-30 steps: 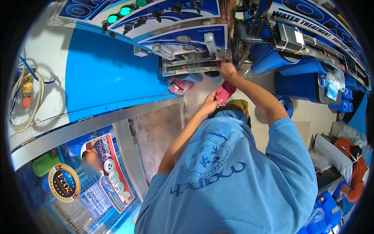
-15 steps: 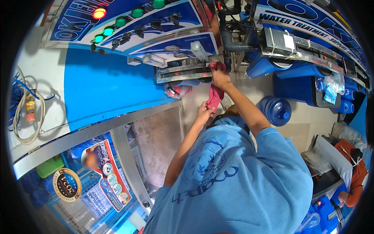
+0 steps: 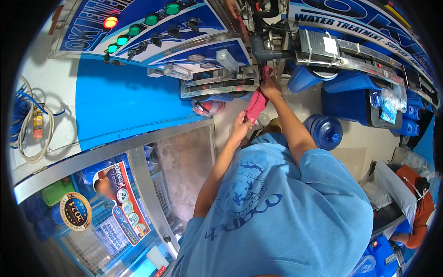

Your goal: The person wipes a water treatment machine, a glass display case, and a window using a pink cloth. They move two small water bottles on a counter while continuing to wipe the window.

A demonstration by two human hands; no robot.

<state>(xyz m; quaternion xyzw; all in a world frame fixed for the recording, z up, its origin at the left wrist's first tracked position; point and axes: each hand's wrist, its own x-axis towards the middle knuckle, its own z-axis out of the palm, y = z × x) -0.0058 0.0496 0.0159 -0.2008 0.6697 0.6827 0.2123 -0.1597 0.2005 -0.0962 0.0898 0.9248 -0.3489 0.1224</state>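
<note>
A crumpled red cloth [image 3: 256, 104] stretches between my two hands, below a steel-railed control unit [image 3: 198, 90]. My left hand [image 3: 241, 122] grips its lower end. My right hand [image 3: 270, 85] is higher and to the right, closed on the upper part beside dark pipes [image 3: 259, 53]. Above and left is a blue-and-white panel [image 3: 184, 41] with knobs, green lamps and one lit red lamp.
A large water bottle [image 3: 321, 131] stands on the floor, right of my arm, near blue tanks [image 3: 344, 111]. A steel-framed glass-topped cabinet [image 3: 138, 166] is at lower left. Coiled hoses [image 3: 34, 120] hang at far left. An orange-sleeved person [image 3: 417, 207] is at the right edge.
My right hand has moved with the cloth, first down and left, then up and right, and the cloth now hangs longer between my hands. More of the water bottle shows.
</note>
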